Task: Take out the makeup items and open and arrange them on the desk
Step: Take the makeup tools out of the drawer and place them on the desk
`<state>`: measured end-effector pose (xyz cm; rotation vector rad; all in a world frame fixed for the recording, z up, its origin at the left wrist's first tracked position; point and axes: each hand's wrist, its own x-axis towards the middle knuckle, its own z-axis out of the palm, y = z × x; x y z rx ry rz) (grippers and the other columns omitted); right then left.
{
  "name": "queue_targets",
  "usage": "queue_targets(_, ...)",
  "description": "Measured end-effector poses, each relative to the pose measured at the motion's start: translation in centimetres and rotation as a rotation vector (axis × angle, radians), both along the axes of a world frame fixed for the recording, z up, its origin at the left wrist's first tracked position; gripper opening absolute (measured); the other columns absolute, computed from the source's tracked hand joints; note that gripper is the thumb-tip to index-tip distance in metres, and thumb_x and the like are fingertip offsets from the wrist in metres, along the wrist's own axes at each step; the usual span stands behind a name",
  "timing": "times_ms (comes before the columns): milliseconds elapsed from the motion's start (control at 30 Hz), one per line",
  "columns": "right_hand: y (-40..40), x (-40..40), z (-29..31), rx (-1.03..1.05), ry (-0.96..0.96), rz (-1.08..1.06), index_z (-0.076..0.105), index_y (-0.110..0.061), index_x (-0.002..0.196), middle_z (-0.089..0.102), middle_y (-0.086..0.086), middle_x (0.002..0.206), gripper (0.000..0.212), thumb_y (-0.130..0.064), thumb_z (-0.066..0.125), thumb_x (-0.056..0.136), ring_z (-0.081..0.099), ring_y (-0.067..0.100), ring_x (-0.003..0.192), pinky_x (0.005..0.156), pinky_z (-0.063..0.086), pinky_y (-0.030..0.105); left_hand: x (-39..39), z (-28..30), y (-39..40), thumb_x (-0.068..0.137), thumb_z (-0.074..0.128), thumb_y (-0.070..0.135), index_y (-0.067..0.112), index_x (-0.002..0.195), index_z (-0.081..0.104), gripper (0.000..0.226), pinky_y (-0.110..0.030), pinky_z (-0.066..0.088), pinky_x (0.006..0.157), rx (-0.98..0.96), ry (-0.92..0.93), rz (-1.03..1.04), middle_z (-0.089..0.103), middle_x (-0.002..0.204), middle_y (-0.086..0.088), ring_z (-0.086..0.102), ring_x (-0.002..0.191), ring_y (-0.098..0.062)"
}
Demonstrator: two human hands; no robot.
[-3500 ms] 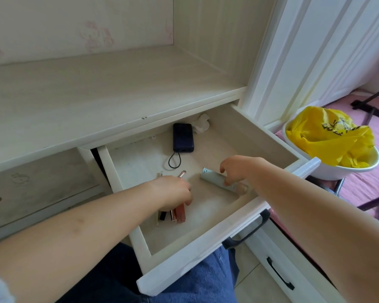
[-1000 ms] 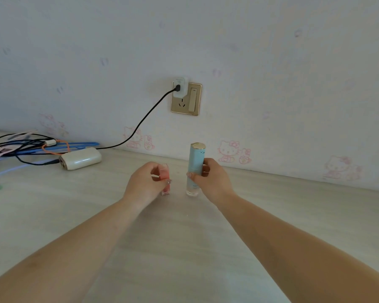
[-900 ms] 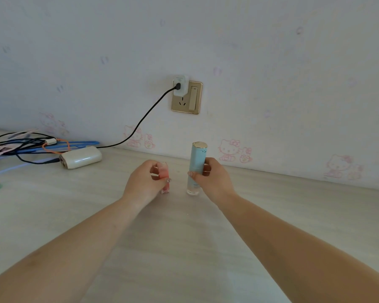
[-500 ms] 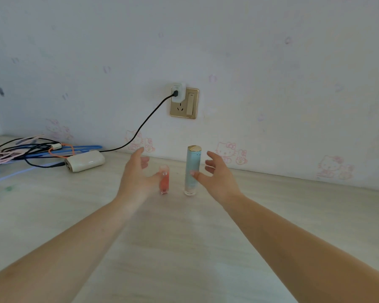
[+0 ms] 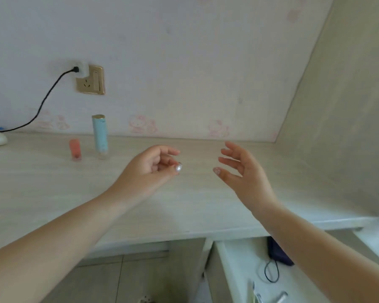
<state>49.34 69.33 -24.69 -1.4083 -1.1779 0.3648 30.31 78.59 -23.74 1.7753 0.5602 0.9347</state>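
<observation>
Pale wood bench (image 5: 184,206) carries a pink tube (image 5: 75,149) beside the blue tube (image 5: 100,134); both hands, left hand (image 5: 150,169) and right hand (image 5: 243,173), hover empty, fingers loosely apart. Reach down into the open drawer (image 5: 239,270) next, gripping one item at a time.

Drawer (image 5: 239,270) contents cut off, blurred.

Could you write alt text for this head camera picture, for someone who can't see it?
Two empty hands, left hand and right hand, hover over a pale desk. A tall blue tube and a short pink tube stand upright near the wall; a drawer is open below.
</observation>
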Motion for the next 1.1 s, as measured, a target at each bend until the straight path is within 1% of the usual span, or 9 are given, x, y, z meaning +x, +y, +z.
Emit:
queue_targets(267,-15.3,7.1,-4.1,-0.216,-0.106,-0.196,0.049,-0.036,0.118,0.059,-0.016,0.110,0.054,-0.006,0.072,0.079,0.060,0.000,0.103,0.085,0.049,0.016,7.5,-2.6,-10.2,0.083,0.068,0.016,0.023,0.098,0.065,0.017,-0.017,0.048,0.081,0.162,0.353,-0.311,0.069,0.092,0.006,0.065,0.084,-0.004)
queue_targets(433,-19.6,9.7,-7.3,-0.592,-0.216,-0.142,0.060,-0.033,0.106,0.062,-0.020,0.096,0.037,-0.013,0.072,0.079,0.062,-0.002,0.093,0.086,0.049,0.017,11.7,-6.5,-14.0,0.083,0.068,0.025,0.028,0.095,0.062,0.014,-0.018,0.048,0.077,0.319,0.631,-0.405,0.067,0.094,0.011,0.062,0.080,-0.003)
queue_targets(600,-18.6,10.3,-10.6,-1.134,-0.579,0.055,0.067,-0.022,0.108,0.067,-0.008,0.102,0.029,-0.036,0.065,0.083,0.061,0.010,0.091,0.082,0.047,0.022,15.0,-11.0,-15.5,0.084,0.064,0.031,0.018,0.107,0.064,0.027,-0.023,0.042,0.067,0.485,1.138,-0.499,0.065,0.100,0.004,0.060,0.090,-0.016)
queue_targets(700,-17.2,10.5,-13.1,-1.374,-0.293,0.119,0.065,-0.011,0.106,0.066,-0.003,0.094,0.035,-0.040,0.062,0.085,0.064,0.012,0.087,0.077,0.055,0.029,16.5,-14.0,-16.2,0.083,0.059,0.022,0.009,0.079,0.066,0.015,-0.028,0.039,0.058,0.613,1.446,-0.535,0.060,0.073,-0.006,0.055,0.065,-0.023)
queue_targets(767,-16.5,10.6,-14.7,-1.438,-0.094,0.146,0.062,-0.006,0.108,0.065,0.001,0.099,0.040,-0.039,0.065,0.085,0.066,0.015,0.090,0.078,0.057,0.033,17.5,-15.0,-16.8,0.083,0.057,0.018,0.011,0.062,0.053,0.023,-0.026,0.034,0.049,0.660,1.593,-0.533,0.046,0.056,-0.003,0.041,0.048,-0.018)
queue_targets(867,-15.8,10.1,-16.3,-1.528,-0.011,0.163,0.058,-0.002,0.116,0.064,0.011,0.113,0.051,-0.043,0.062,0.086,0.066,0.021,0.096,0.082,0.055,0.035,18.7,-15.3,-17.6,0.086,0.060,0.021,0.008,0.072,0.057,0.019,-0.026,0.036,0.051,0.712,1.686,-0.556,0.045,0.055,0.000,0.040,0.047,-0.015)
queue_targets(933,-15.5,9.7,-17.1,-1.553,0.013,0.168,0.055,0.001,0.119,0.064,0.015,0.111,0.055,-0.044,0.060,0.087,0.066,0.024,0.098,0.083,0.054,0.034,19.1,-15.5,-18.0,0.085,0.060,0.016,0.009,0.059,0.046,0.030,-0.026,0.034,0.050,0.736,1.683,-0.554,0.040,0.057,-0.001,0.036,0.048,-0.015)
queue_targets(1033,-15.0,9.5,-18.0,-1.561,0.032,0.173,0.055,0.001,0.117,0.064,0.013,0.100,0.054,-0.044,0.060,0.087,0.064,0.022,0.087,0.073,0.055,0.030,19.4,-16.2,-18.1,0.084,0.058,0.011,0.012,0.058,0.040,0.032,-0.027,0.036,0.055,0.743,1.756,-0.589,0.036,0.061,-0.003,0.033,0.051,-0.016)
queue_targets(1100,-14.6,9.4,-18.6,-1.557,0.051,0.160,0.054,0.000,0.120,0.065,0.014,0.102,0.054,-0.043,0.059,0.088,0.064,0.021,0.085,0.067,0.054,0.028,19.6,-16.6,-17.9,0.086,0.057,0.015,0.010,0.073,0.050,0.016,-0.030,0.039,0.065,0.745,1.773,-0.612,0.038,0.065,-0.003,0.035,0.052,-0.017)
